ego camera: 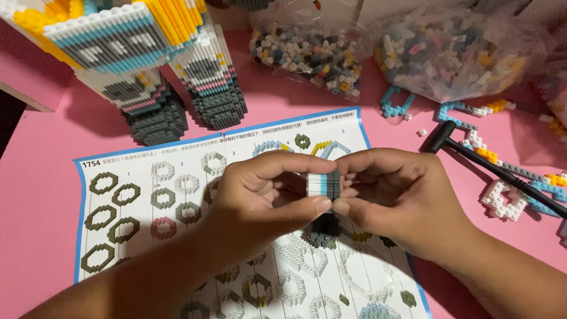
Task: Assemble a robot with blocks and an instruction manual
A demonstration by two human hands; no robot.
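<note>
My left hand (260,195) and my right hand (401,198) meet at the middle of the view, both pinching a small stack of tiny building bricks (323,184) with white, light blue and dark grey layers. Thumbs press it from below and forefingers from above. The stack is held above a printed instruction sheet (147,201) showing rows of ring-shaped brick layers. A few loose dark bricks (322,239) lie on the sheet just under my hands.
A tall built brick model (153,65) in white, grey, yellow and blue stands at the back left. Two clear bags of loose bricks (307,53) (449,53) lie at the back. A small black hammer (490,165) and several brick rings (508,201) lie on the pink tabletop (41,177) at right.
</note>
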